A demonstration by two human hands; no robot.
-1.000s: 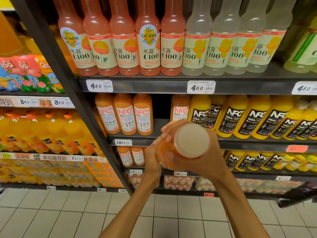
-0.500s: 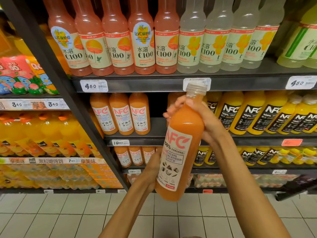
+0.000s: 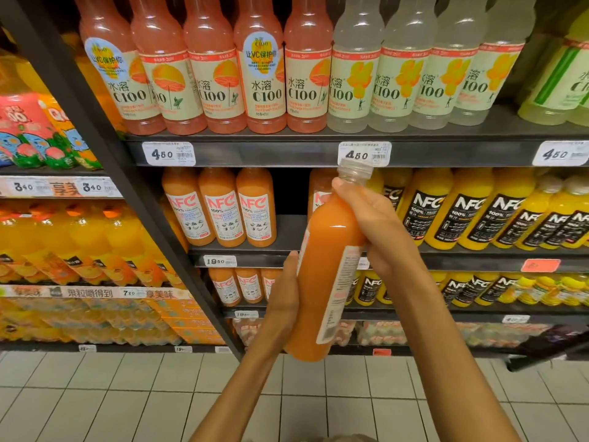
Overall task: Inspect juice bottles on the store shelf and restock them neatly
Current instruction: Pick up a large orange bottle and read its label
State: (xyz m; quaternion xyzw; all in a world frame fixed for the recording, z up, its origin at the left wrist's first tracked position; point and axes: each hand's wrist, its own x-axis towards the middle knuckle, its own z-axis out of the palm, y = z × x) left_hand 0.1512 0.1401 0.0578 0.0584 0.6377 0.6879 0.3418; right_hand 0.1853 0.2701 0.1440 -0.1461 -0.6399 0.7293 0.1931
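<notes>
Right now I hold the NFC guava juice bottle with both hands, in front of the middle shelf and level with the dark gap in its row. My right hand wraps the bottle's shoulder just under the clear cap; my left hand cups the lower body from the side. I judge this grip is for turning it: the label's back edge with fine print faces me, so I can check it before restocking. The gap lies just right of three matching guava bottles on that shelf. The print is too blurred to read, and my left fingers are hidden behind the bottle.
</notes>
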